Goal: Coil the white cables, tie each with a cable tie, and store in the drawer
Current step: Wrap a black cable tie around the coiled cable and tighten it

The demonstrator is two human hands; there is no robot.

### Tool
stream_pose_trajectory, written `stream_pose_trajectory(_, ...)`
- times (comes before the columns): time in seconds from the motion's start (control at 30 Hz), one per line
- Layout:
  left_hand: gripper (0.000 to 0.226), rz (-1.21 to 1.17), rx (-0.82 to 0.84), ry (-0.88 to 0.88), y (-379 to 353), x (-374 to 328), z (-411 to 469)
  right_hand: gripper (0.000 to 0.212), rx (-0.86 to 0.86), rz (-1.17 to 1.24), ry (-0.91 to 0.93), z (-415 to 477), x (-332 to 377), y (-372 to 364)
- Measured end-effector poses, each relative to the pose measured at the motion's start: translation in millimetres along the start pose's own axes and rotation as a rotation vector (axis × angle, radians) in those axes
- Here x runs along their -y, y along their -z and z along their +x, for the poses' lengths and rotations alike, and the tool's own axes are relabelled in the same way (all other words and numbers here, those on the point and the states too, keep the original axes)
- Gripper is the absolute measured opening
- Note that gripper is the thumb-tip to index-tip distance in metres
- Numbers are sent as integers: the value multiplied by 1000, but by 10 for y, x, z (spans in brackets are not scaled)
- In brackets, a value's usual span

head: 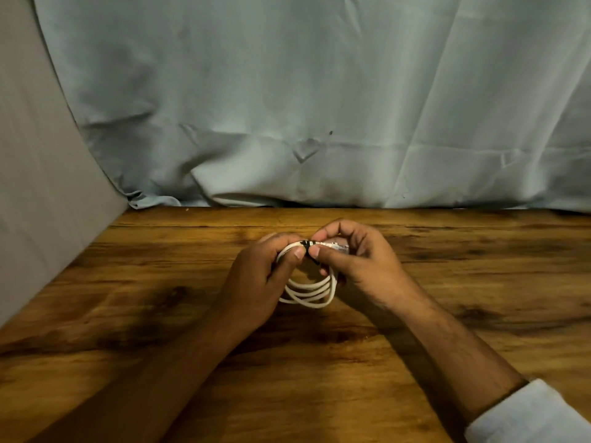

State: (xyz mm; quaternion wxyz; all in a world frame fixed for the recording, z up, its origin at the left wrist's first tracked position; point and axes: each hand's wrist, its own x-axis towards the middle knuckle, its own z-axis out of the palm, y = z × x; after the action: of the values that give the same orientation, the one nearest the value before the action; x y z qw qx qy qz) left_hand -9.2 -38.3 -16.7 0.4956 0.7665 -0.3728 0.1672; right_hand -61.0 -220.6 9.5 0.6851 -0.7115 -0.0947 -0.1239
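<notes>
Pinching with thumb and forefinger, the left grip point(265, 270) held the top of the coiled white cable point(310, 292), its other fingers curled round the strands. Just right of that thumb, a narrow black cable tie point(308, 247) crossed the bundle. Beside it the right grip point(355, 260) pinched the coil too, fingers curled over what looked like a pale plug end, too blurred to be sure. The loops hung between the two palms, low over the brown wooden table point(128, 314); whether they touched it could not be told.

Coiling of this cable seemed done and the tying was apparently in hand, though whether the tie was fastened did not show. Storing was left to do; no drawer and no other cable was in view.

At the left a plain grey panel point(38, 187) slanted in and cut off the table on that side. A creased pale blue-grey cloth point(287, 91) hung down to the far edge, near the knuckles, so little room lay ahead. Rightward the tabletop ran on to the frame edge, and a white sleeve cuff point(531, 414) showed at the near right.
</notes>
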Motion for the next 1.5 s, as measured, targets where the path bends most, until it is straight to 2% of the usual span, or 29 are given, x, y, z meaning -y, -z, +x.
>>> stream_pose_trajectory(0.33,21,53,-134,-45,68,-37,36,11,-35,-17,97,-8,15,-15)
stream_pose_trajectory(0.53,15,308,-200,-115,120,-97,43,15,-41,-146,123,-7,-4,-53)
stream_pose_trajectory(0.63,9,344,-198,-110,124,-157,43,16,-54,-184,133,-5,-4,-60)
stream_pose_trajectory(0.93,10,95,-144,101,110,-121,74,14,-83,-252,147,-14,-21,-72)
stream_pose_trajectory(1.07,2,-29,10,247,156,-68,113,14,-71,-327,178,-9,-34,-58)
stream_pose_trajectory(1.23,8,-132,159,281,250,-35,128,14,-29,-286,171,-11,-10,-52)
stream_pose_trajectory(1.37,14,-346,117,417,290,-71,125,15,3,-149,115,-4,15,-36)
stream_pose_trajectory(1.5,16,-438,-116,509,355,-64,156,14,46,-91,87,-6,-12,-59)
